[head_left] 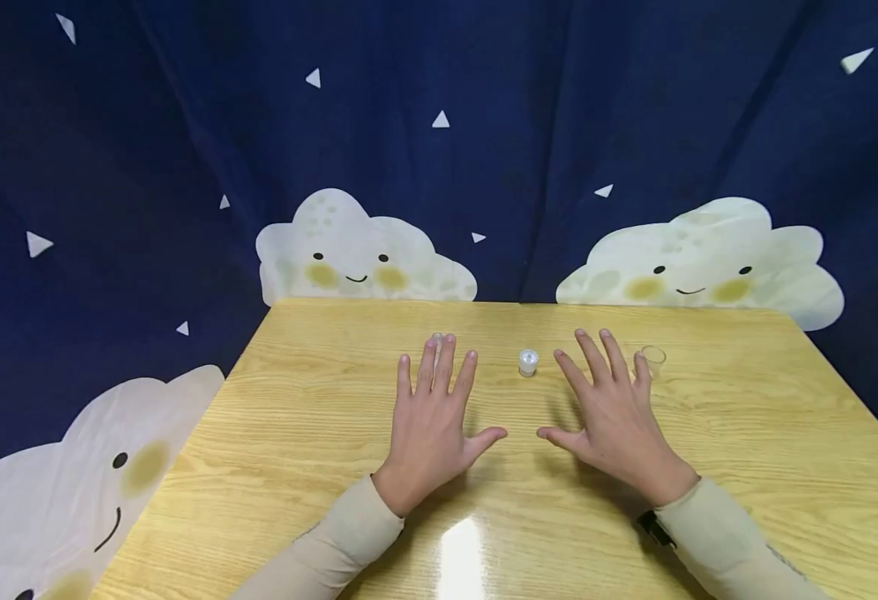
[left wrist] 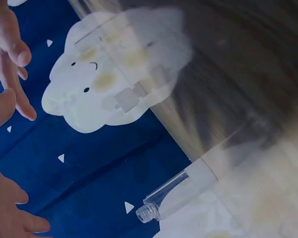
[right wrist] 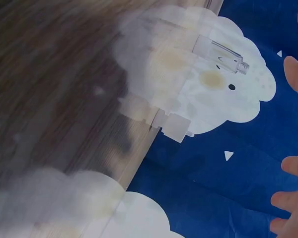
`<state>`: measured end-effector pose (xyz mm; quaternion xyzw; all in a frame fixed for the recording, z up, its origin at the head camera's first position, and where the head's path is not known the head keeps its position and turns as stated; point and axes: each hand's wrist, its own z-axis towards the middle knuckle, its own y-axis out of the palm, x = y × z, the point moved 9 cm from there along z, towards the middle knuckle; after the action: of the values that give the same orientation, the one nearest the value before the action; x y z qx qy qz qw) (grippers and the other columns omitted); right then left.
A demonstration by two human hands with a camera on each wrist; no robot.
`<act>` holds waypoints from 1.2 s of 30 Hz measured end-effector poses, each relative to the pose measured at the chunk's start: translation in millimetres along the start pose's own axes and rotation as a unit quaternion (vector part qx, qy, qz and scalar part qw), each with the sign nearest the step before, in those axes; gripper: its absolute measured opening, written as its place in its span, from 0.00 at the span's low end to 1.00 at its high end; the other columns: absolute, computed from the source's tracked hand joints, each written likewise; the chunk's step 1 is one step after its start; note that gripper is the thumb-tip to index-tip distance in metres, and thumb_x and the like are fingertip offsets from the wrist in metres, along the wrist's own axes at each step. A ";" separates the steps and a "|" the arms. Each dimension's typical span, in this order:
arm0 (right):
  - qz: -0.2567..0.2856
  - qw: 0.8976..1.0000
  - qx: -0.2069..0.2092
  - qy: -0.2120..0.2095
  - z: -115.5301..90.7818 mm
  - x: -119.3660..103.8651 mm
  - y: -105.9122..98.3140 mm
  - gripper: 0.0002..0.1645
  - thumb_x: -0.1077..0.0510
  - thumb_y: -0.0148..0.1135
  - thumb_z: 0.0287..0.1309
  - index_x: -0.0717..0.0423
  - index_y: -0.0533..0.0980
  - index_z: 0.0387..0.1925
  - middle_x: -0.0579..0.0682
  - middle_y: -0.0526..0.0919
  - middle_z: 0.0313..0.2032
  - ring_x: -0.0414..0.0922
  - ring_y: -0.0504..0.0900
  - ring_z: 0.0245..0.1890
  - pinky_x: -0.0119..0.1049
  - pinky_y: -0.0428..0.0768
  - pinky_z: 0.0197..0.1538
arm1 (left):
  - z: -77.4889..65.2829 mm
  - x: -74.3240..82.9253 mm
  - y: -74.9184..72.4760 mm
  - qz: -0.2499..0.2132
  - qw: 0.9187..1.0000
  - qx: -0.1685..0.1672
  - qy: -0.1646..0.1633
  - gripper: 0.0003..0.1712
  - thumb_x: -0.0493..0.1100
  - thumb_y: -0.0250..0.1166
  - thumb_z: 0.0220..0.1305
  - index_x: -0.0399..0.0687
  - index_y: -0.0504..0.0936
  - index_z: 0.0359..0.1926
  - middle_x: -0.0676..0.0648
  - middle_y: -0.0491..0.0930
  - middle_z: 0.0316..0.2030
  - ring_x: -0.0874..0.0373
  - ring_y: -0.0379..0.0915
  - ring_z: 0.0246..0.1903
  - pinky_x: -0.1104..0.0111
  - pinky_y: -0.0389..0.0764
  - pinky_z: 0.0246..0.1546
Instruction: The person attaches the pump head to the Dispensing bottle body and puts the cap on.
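Both hands are held over the table with fingers spread, holding nothing. My left hand (head_left: 429,433) partly covers a small clear bottle (head_left: 438,337) with its fingers in the head view. In the left wrist view that bottle (left wrist: 176,192) stands upright with an uncapped, threaded neck. Between the hands and farther back is a small white pump-like top (head_left: 528,362), stepped in outline in the right wrist view (right wrist: 176,128). My right hand (head_left: 620,425) is nearest a clear cup-shaped piece (head_left: 653,357), partly behind its fingertips. Neither hand touches these things.
The light wooden table (head_left: 296,400) reaches back to a dark blue curtain (head_left: 514,125) printed with clouds and triangles. A bright reflection lies on the tabletop near the front. A dark band shows at the right sleeve (head_left: 716,533).
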<state>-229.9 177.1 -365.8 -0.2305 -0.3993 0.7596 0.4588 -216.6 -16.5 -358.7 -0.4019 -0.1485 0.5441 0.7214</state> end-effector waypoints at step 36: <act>0.156 0.988 -0.009 -0.005 -6.0 -13.6 -6.1 0.15 0.58 0.75 0.50 0.54 0.81 0.40 0.48 0.86 0.40 0.47 0.84 0.43 0.46 0.84 0.46 | -5.8 -7.0 -10.0 -0.219 0.975 0.013 0.020 0.16 0.47 0.67 0.63 0.47 0.84 0.49 0.51 0.87 0.43 0.57 0.83 0.39 0.66 0.83 0.36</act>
<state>-216.1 169.1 -364.5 -0.2900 -0.3672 0.8196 0.3307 -208.6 -26.1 -353.3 -0.3611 -0.2109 0.3667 0.8311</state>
